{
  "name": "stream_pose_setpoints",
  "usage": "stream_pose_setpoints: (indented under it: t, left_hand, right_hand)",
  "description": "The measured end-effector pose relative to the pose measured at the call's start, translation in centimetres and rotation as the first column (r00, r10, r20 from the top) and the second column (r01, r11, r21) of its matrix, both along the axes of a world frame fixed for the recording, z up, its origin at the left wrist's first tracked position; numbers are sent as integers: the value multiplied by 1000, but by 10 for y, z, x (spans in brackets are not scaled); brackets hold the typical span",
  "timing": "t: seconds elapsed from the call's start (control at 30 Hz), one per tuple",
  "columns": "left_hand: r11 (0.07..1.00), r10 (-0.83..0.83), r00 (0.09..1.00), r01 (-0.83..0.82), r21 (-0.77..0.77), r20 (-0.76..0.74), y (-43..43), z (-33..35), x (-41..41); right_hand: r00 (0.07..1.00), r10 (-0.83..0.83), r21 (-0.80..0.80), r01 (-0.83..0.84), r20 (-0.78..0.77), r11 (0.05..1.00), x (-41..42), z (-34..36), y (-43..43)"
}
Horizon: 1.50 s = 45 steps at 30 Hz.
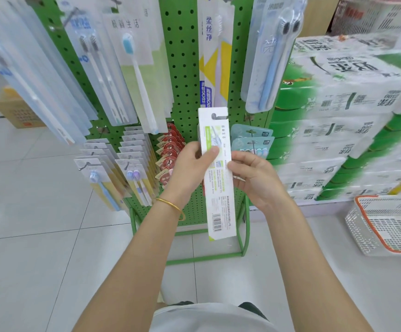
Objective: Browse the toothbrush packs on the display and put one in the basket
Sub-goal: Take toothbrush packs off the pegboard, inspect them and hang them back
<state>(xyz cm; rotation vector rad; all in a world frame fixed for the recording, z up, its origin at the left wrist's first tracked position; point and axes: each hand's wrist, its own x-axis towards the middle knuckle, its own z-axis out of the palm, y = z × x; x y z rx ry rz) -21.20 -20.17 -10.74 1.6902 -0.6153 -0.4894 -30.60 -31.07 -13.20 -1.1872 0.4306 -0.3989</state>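
I hold a long white toothbrush pack (218,202) upright in front of the green pegboard display (182,68), its printed back with a barcode facing me. My left hand (190,168) grips its left edge, thumb across the card. My right hand (252,176) pinches its right edge. Many other toothbrush packs (132,75) hang on the display's hooks above and to the left. The white basket (386,226) with an orange rim sits on the floor at the lower right, apart from both hands.
Stacked green and white tissue cases (343,121) fill the right side behind the basket. Small carded packs (113,168) hang low on the display. A cardboard box (15,111) stands on the white tiled floor at the far left.
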Motion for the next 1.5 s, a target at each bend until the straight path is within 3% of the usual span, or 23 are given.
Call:
stream_pose_setpoints:
  t: [0.17, 0.37, 0.57, 0.77, 0.83, 0.93, 1.1, 1.27, 1.5]
  left_hand:
    - [975, 137, 990, -138, -175, -17, -2, 19, 1]
    - [941, 189, 976, -213, -265, -112, 0, 34, 8]
    - [919, 71, 982, -133, -372, -175, 6, 47, 9]
    - [836, -94, 948, -91, -542, -304, 18, 75, 14]
    - [832, -57, 950, -125, -540, -306, 24, 84, 17]
    - [855, 99, 971, -195, -480, -217, 33, 90, 27]
    - [858, 267, 963, -248, -451, -22, 51, 107, 42]
    - [844, 321, 940, -230, -484, 114, 57, 128, 57]
    - [848, 308, 934, -184, -497, 179, 57, 132, 82]
  right_hand:
    - [998, 67, -47, -66, 21, 997, -1, 4, -4]
    - [985, 173, -60, -172, 24, 983, -1, 6, -2]
    - [955, 285, -36, -283, 82, 958, 9, 3, 0]
    - [877, 455, -95, -445, 156, 890, 27, 24, 19]
    - [907, 391, -136, -372, 159, 918, 34, 35, 29]
    - [978, 181, -326, -139, 103, 935, 48, 55, 43]
    - [983, -138, -558, 184, 124, 809, 80, 95, 68]
    - [940, -302, -677, 327, 160, 659, 106, 118, 87]
    - [898, -407, -747, 385, 168, 541, 126, 122, 99]
